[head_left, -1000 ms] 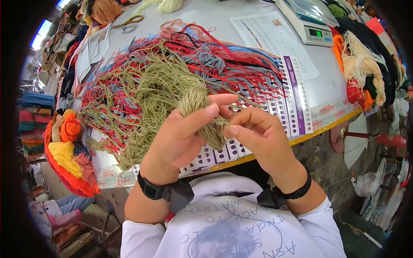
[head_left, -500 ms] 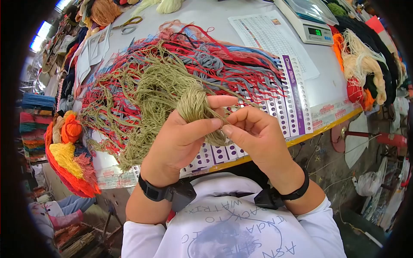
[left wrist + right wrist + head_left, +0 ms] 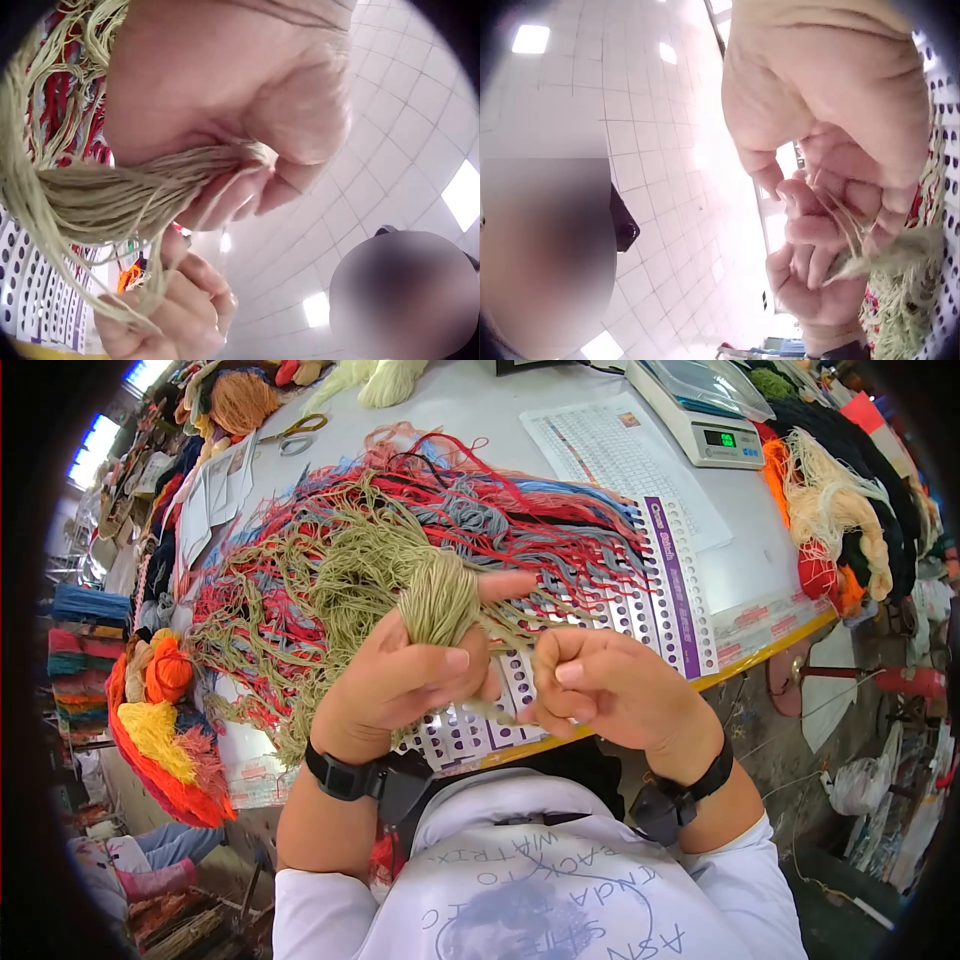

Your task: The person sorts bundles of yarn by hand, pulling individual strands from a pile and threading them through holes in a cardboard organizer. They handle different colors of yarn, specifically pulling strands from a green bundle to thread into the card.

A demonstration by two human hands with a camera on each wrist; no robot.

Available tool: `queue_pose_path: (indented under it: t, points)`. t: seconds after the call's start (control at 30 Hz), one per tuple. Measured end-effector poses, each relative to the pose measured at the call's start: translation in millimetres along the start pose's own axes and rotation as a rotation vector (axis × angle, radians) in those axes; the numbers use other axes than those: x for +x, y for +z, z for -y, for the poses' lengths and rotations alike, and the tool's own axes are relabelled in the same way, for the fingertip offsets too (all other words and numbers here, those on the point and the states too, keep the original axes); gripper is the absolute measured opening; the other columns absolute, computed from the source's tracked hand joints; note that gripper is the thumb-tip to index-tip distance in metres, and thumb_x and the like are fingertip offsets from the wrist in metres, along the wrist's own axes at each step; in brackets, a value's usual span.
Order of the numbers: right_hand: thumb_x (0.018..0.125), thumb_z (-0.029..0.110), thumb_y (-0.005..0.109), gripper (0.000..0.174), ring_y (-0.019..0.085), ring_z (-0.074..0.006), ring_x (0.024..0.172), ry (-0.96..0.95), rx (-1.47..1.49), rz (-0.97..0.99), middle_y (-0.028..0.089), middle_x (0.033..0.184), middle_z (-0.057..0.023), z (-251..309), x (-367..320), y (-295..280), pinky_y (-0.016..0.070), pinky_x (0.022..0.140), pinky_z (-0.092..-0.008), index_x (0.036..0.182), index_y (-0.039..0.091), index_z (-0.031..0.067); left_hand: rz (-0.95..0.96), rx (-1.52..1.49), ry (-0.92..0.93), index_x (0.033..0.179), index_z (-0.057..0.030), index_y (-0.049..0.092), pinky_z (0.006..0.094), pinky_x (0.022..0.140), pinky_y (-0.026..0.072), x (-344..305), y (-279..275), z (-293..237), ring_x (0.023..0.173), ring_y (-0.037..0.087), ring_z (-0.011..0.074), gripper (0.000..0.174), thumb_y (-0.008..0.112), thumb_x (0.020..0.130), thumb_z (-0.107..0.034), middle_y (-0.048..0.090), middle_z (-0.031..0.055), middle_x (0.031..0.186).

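Note:
In the head view the left hand [image 3: 405, 670] grips a looped bundle of olive-green yarn [image 3: 440, 598], its index finger pointing out past the bundle. Close by on the right, the right hand [image 3: 620, 685] has its fingers curled around thin green strands that run from the bundle. The left wrist view shows the bundle [image 3: 112, 199] pinched in the left hand [image 3: 232, 97], with strands hanging down to the right hand [image 3: 176, 307]. More green yarn [image 3: 350, 560] spreads over red, grey and blue threads [image 3: 540, 525] attached to perforated cards [image 3: 668, 580].
A digital scale [image 3: 715, 435] stands at the back right, beside a printed sheet [image 3: 620, 465]. Scissors [image 3: 300, 430] lie at the back left. Orange and yellow skeins [image 3: 160, 730] hang over the left edge; cream and black yarn [image 3: 835, 510] is piled right.
The hands have moved apart; the left hand has shifted a little left with the bundle, and the right hand's fingers have curled further. Strands below the bundle have spread.

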State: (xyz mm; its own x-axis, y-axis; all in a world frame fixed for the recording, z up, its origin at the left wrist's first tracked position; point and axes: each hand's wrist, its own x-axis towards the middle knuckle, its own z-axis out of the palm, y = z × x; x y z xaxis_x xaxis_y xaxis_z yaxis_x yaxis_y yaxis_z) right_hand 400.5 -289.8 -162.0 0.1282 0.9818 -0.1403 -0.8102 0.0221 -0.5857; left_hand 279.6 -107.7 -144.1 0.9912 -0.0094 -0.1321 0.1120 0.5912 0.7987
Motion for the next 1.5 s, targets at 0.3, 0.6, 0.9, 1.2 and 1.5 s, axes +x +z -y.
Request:
queue_pose_path:
  t: [0.3,0.6,0.9,1.2,1.5]
  points:
    - [0.096,0.016,0.046,0.017,0.025,-0.0043,0.042,-0.525,-0.011,-0.644,0.030,0.057,0.0045,125,-174,-87,0.0232,0.038,-0.0207,0.080,0.043,0.0095,-0.154,-0.202,0.127,0.093,-0.0019,0.052,0.0234,0.032,0.0198,-78,-155,-64,0.042,0.030,0.0066,0.017,0.045,0.094,-0.018,0.032,-0.0028,0.055]
    - [0.093,0.011,0.046,0.029,0.025,-0.0045,0.049,-1.124,-0.370,-1.300,0.029,0.062,0.0058,242,-336,-115,0.0214,0.043,-0.0190,0.119,0.053,-0.0020,-0.412,-0.577,0.454,0.095,0.0021,0.045,0.0206,0.041,0.0254,-57,-156,-125,0.048,0.028,0.0064,0.022,0.033,0.100,-0.016,0.033,0.0000,0.068]
    - [0.082,0.015,0.065,0.016,0.045,-0.0035,0.055,-0.093,-0.855,-0.770,0.056,0.064,0.0026,49,-43,-97,0.0358,0.049,-0.0191,0.090,0.070,0.0025,-0.183,-0.069,-0.548,0.122,-0.0020,0.049,0.0195,0.038,0.0189,87,19,49,0.043,0.025,0.0024,0.032,0.050,0.092,-0.013,0.032,-0.0081,0.059]
    - [0.075,0.013,0.071,0.014,0.055,-0.0076,0.053,-0.163,-0.882,-0.816,0.062,0.061,-0.0030,23,-32,-115,0.0426,0.049,-0.0237,0.077,0.069,-0.0009,-0.325,0.254,-0.471,0.090,-0.0010,0.055,0.0236,0.037,0.0216,124,34,96,0.040,0.031,0.0061,0.011,0.050,0.087,-0.010,0.041,-0.0030,0.057]
    - [0.074,0.007,0.066,0.012,0.057,-0.0108,0.063,-0.394,-1.220,-0.724,0.062,0.074,-0.0053,11,-39,-116,0.0445,0.056,-0.0243,0.083,0.070,0.0017,-0.421,0.504,-0.436,0.062,-0.0031,0.055,0.0262,0.037,0.0206,132,36,100,0.038,0.033,0.0073,0.022,0.058,0.082,-0.009,0.041,-0.0022,0.048]
